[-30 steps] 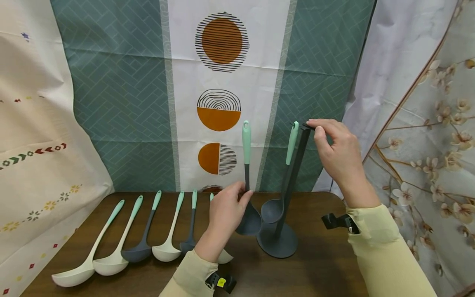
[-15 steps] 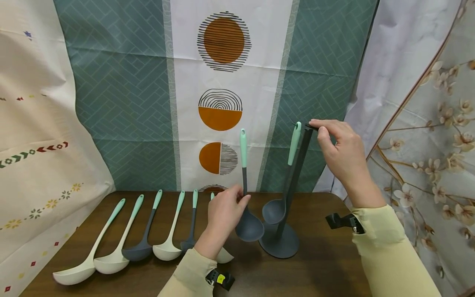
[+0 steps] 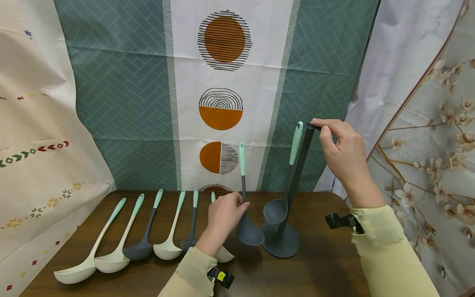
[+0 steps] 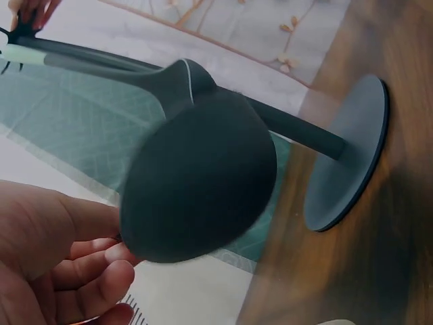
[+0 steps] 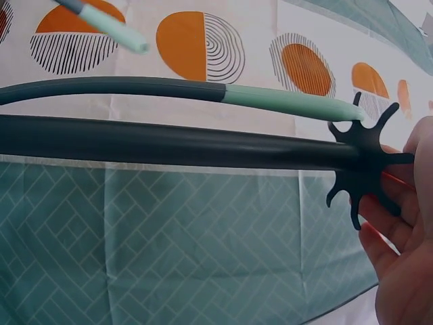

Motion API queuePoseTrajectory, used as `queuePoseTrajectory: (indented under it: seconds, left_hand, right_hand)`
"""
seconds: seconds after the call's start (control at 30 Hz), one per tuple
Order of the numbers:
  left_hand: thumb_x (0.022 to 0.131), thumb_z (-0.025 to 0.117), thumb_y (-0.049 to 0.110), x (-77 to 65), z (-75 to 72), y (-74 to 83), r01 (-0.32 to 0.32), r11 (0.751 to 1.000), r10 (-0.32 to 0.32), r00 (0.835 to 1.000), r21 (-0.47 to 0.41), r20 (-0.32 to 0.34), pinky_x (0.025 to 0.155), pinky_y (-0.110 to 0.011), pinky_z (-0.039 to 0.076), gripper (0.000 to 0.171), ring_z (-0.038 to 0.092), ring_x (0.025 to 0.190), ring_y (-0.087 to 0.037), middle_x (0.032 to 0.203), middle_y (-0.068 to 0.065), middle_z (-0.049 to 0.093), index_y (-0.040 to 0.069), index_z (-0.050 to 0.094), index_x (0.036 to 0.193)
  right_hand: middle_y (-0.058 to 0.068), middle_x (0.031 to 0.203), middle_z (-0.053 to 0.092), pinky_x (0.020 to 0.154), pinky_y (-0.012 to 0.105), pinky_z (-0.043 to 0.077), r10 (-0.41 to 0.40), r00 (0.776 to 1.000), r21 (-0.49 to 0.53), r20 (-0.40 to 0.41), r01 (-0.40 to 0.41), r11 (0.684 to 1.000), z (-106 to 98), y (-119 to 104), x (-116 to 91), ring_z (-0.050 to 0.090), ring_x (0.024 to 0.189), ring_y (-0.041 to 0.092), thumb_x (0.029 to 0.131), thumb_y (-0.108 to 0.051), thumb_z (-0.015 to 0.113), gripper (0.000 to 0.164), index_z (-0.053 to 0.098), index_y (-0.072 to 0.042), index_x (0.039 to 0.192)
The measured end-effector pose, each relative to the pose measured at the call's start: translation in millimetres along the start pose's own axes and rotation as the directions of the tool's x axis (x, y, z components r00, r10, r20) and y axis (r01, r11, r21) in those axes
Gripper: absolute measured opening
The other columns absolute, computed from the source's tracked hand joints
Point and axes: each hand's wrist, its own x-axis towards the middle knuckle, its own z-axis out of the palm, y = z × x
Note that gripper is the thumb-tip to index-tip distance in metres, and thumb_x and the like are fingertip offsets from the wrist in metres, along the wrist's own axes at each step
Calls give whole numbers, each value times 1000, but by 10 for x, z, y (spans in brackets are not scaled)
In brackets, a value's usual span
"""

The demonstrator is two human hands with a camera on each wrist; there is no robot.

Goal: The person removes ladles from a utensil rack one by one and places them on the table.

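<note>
My left hand [image 3: 227, 214] pinches the dark grey shaft of a ladle [image 3: 250, 234] just above its bowl; the mint handle points up. In the left wrist view, that ladle's bowl [image 4: 203, 183] fills the middle and hides part of the stand. To its right, a dark utensil stand [image 3: 301, 161] leans slightly on its round base. Another grey ladle [image 3: 275, 211] hangs by its mint handle from one of the hooks. At the stand's top, my right hand [image 3: 345, 154] holds the star-shaped hook crown [image 5: 365, 159], thumb and fingers around its prongs.
Several ladles lie in a row on the left of the brown table [image 3: 315, 272], cream ones such as this white ladle [image 3: 76, 273] and grey ones such as this dark ladle [image 3: 138, 251]. A patterned cloth [image 3: 122, 103] hangs behind, with a flowered curtain [image 3: 438, 165] at the right.
My left hand has lowered the ladle, its handle end dropping and its bowl coming down slightly. My right hand stays at the crown, shifting a little right in view with the stand.
</note>
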Motion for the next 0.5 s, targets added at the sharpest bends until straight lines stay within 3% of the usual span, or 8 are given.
queuePoseTrajectory:
  seconds: [0.5]
  left_hand:
    - [99,86,30,-1,123,-133,7,998,-15,991,58,129,50,-29,41,37,50,53,-13,60,6,55,17,66,71]
  right_hand:
    - [11,139,74,105,66,46,14,1000,17,2,-14,1000,3,17,-4,61,135,37,115,-26,48,39,79,-15,137]
